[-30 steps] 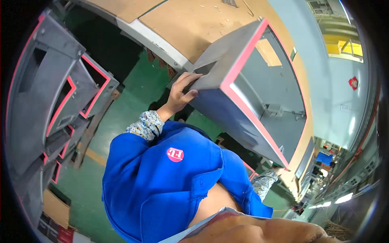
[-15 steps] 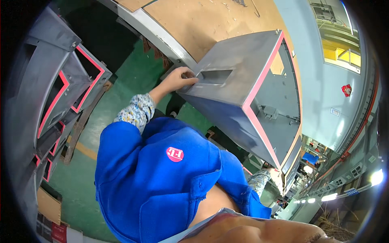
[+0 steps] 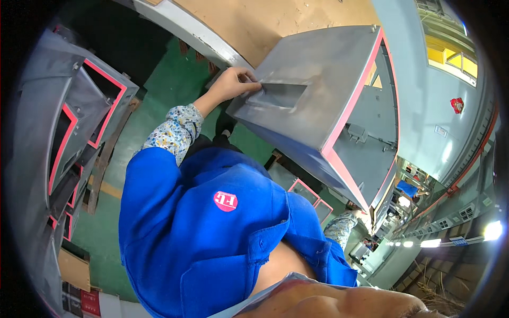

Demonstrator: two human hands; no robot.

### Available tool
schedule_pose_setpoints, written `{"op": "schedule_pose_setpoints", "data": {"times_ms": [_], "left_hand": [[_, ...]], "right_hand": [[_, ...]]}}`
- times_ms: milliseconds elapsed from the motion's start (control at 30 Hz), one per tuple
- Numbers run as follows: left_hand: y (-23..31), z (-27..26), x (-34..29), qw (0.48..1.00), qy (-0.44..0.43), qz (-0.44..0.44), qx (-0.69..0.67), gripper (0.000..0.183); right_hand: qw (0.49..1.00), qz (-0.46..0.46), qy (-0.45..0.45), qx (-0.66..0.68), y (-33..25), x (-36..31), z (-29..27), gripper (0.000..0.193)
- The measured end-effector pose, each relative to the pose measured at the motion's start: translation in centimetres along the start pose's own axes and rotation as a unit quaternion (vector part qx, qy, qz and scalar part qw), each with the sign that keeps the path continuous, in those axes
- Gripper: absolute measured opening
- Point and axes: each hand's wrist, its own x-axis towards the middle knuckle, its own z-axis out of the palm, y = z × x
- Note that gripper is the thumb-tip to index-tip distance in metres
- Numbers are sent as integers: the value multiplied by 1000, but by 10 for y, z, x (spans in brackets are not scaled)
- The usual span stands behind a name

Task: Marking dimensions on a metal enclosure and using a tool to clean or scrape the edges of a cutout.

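Left hand (image 3: 232, 85), fingers curled together, grips the edge of a recessed rectangular pocket (image 3: 280, 95) in the side of a large grey metal box (image 3: 318, 90). Fingertips press into the pocket's left lip; thumb lies along the box face. The box is held up at chest height, tilted, w/ its open front turned toward the right of the view. That open front has a red-pink rim, and grey brackets show inside.

Right hand is hidden behind the box's lower right corner; only the right sleeve (image 3: 339, 227), floral-patterned, shows near there, so can't tell if that hand is open or closed.

Left forearm wears the same floral sleeve (image 3: 172, 132), coming out of a blue work jacket (image 3: 196, 233) that fills the lower centre. A round pink badge (image 3: 226, 201) sits on the jacket chest.

Behind the box, top centre, lies a brown board (image 3: 275, 21) w/ a grey-white edge. Floor (image 3: 159, 100) below is green. At left, well apart from the held box, stands a stack of similar grey cabinets (image 3: 63, 132) w/ red-rimmed openings. More flat grey panels w/ red edges (image 3: 299, 191) lie under the box, near the person's legs. Far right: a long workshop aisle w/ bright lights.
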Motion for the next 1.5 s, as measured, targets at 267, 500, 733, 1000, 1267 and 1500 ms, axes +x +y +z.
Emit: {"op": "schedule_pose_setpoints", "data": {"times_ms": [267,500,733,1000,1267,1500], "left_hand": [[-9,-2,-4,992,-59,-63,-91,36],[-2,-11,-11,985,-97,-92,-113,33],[3,-7,4,998,-32,-61,-4,25],[24,-13,-10,996,17,58,-72,17],[93,-18,-38,941,-277,168,-97,30],[103,-13,-44,943,-242,204,-106,27]], "right_hand": [[926,-348,145,-39,-53,-31,5,39],[841,-517,-114,-115,-88,-203,90,46],[796,-514,-249,-200,-78,-273,129,50],[816,-501,-231,-174,-70,-265,126,44],[829,-495,-196,-171,-69,-269,126,42],[827,-496,-193,-181,-70,-273,128,39]]}}
